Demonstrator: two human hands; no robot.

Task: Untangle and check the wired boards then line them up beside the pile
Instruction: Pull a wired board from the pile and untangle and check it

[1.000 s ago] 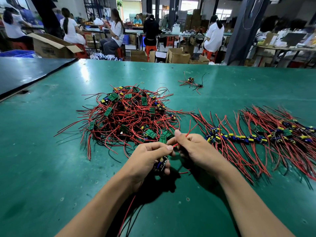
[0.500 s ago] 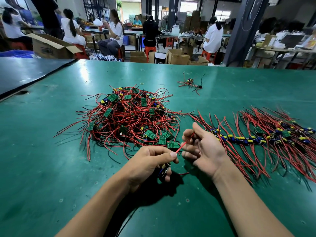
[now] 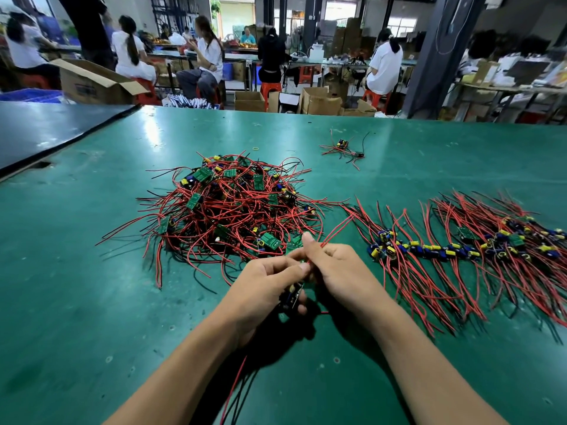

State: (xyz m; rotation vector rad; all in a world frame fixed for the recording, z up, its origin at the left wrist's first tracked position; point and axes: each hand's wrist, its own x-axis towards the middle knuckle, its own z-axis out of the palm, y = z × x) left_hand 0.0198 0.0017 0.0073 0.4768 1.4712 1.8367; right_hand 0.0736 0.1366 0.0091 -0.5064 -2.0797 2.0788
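Wired board (image 3: 293, 298), the one being worked on, is held low over the counter (image 3: 92, 302), just on the near side of the tangled pile (image 3: 233, 210). It is gripped by the left hand (image 3: 264, 286), whose fingers (image 3: 300, 308) are curled round it, so little of it is seen. One red lead (image 3: 336, 230) is pinched between thumb and forefinger of the right hand (image 3: 340, 271), close against the left thumb. It is stretched up and away to the right, its free end pointing toward the row (image 3: 429, 250) of boards already laid out. Further red and black leads are left hanging from under the left hand toward the body.

The untangling step is judged to be under way, with placing not yet begun. The free left end of the row lies to the right of both hands, and the right hand is the nearer to it. Since the board itself is kept in the left hand, a pass across or a handover is likely to be needed. The leads in the row are laid running far to near, so the held lead would have to be swung to match.
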